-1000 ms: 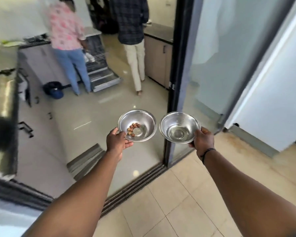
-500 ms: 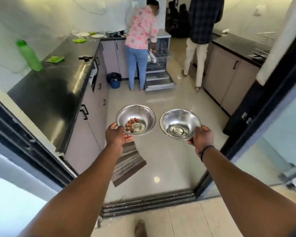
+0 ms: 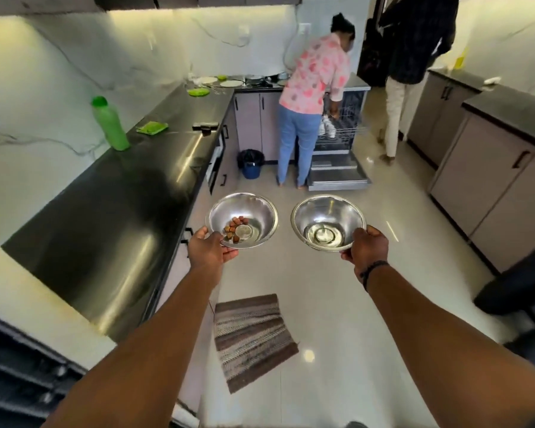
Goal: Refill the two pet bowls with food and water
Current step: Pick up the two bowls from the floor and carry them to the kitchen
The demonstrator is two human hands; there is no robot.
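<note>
I carry two steel pet bowls in front of me above the kitchen floor. My left hand (image 3: 209,250) grips the near rim of the left bowl (image 3: 260,211), which holds a few brown food pellets (image 3: 233,230) at its bottom. My right hand (image 3: 368,250) grips the near rim of the right bowl (image 3: 312,214); a little clear water lies in its base. Both bowls are level and about a hand's width apart.
A black counter (image 3: 130,211) runs along the left with a green bottle (image 3: 110,123) and a green cloth (image 3: 152,127). A striped mat (image 3: 254,338) lies on the floor. One person (image 3: 312,97) bends at an open dishwasher (image 3: 340,156); another (image 3: 411,57) walks beyond. Cabinets (image 3: 488,180) line the right.
I have stepped through the sliding door into the kitchen; the door track has dropped out of view and the counter and mat are closer. Both hands hold the bowls as before.
</note>
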